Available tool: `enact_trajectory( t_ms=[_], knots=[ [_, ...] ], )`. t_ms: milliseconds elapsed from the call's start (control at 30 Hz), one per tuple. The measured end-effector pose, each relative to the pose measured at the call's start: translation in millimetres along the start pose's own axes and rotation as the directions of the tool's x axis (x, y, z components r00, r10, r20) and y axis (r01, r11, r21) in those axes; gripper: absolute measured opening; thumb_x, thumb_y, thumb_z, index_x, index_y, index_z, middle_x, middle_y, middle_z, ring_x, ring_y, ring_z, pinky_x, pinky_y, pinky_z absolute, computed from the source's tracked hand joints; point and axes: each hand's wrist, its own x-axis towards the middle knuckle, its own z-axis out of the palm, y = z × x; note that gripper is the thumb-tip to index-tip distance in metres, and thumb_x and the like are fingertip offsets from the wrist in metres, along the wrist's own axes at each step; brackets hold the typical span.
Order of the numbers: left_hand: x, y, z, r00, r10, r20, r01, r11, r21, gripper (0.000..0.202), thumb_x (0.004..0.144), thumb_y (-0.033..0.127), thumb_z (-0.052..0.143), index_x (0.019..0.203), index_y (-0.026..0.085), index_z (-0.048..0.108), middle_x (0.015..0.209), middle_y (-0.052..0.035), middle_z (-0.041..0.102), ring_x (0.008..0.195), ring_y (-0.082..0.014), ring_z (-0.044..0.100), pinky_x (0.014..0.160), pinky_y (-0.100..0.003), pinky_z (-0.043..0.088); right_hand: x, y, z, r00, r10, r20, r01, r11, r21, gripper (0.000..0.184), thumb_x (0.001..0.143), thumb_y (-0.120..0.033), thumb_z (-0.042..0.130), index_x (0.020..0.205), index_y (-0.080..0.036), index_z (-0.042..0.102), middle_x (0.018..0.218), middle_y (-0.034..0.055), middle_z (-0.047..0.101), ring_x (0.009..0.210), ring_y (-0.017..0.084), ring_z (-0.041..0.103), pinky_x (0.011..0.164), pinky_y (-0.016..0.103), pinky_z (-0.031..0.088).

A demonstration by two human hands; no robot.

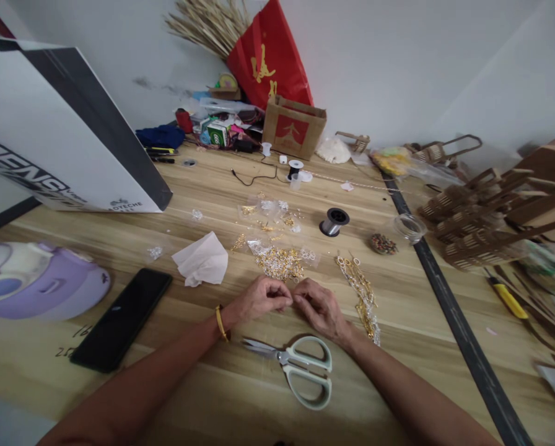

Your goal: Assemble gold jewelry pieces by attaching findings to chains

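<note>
My left hand (261, 299) and my right hand (319, 306) meet fingertip to fingertip on the wooden table (398, 347), both pinched on something tiny I cannot make out. A gold bangle (220, 323) circles my left wrist. Just beyond the fingers lies a pile of small gold and silver findings (280, 261). A strip of gold chain pieces (363, 297) runs to the right of my right hand. Scissors with pale green handles (296, 367) lie between my forearms, blades pointing left.
A black phone (122, 318), crumpled tissue (203, 260) and purple container (36, 282) lie left. A wire spool (334, 221), bead dish (383, 243) and clear cup (410, 227) sit beyond. Wooden baskets (482, 217) and a yellow knife (507, 297) are right. Bags stand at the back.
</note>
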Motion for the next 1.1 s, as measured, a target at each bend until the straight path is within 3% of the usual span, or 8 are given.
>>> enact_trajectory(
  t_ms=[300,567,867,1100],
  knots=[
    [-0.6,-3.0,1.0,1.0,-0.001,0.024,0.001,1.0,0.001,0.014,0.071,0.025,0.064,0.073,0.011,0.065,0.058,-0.0006,0.061,0.053,-0.0093,0.052,0.052,-0.02,0.039,-1.1,-0.4,-0.4,1.0,0.031,0.005,-0.031,1.0,0.001,0.015,0.091,-0.025,0.046,0.082,-0.017,0.054,0.071,0.0028,0.055,0.061,0.012,0.05,0.054,0.024,0.04],
    [-1.1,-2.6,2.1,0.999,0.015,0.031,-0.016,0.999,0.032,0.012,0.071,0.023,0.064,0.07,0.012,0.064,0.056,0.0011,0.058,0.052,-0.0086,0.048,0.051,-0.02,0.035,-1.2,-0.7,-0.3,0.999,0.035,0.029,-0.036,0.999,0.014,0.015,0.091,-0.026,0.046,0.082,-0.017,0.054,0.071,0.0028,0.055,0.061,0.012,0.05,0.055,0.024,0.04],
    [0.1,1.3,1.3,0.998,-0.033,0.047,0.039,0.992,-0.123,0.018,0.069,0.029,0.067,0.072,0.012,0.062,0.057,0.0014,0.058,0.055,-0.0095,0.052,0.057,-0.022,0.041,-1.9,0.1,-1.7,0.993,0.11,0.033,-0.111,0.993,0.048,0.018,0.091,-0.027,0.047,0.079,-0.016,0.054,0.069,0.0019,0.053,0.06,0.012,0.048,0.054,0.023,0.038],
    [-0.9,4.2,-3.1,0.997,-0.019,0.074,0.035,0.972,-0.23,0.018,0.071,0.029,0.067,0.071,0.012,0.063,0.059,0.0014,0.058,0.057,-0.0089,0.052,0.06,-0.021,0.042,-2.8,-4.4,-4.3,1.0,0.005,0.014,-0.005,1.0,-0.01,0.018,0.091,-0.025,0.043,0.079,-0.016,0.054,0.066,0.0021,0.054,0.058,0.012,0.048,0.054,0.024,0.039]
  ],
)
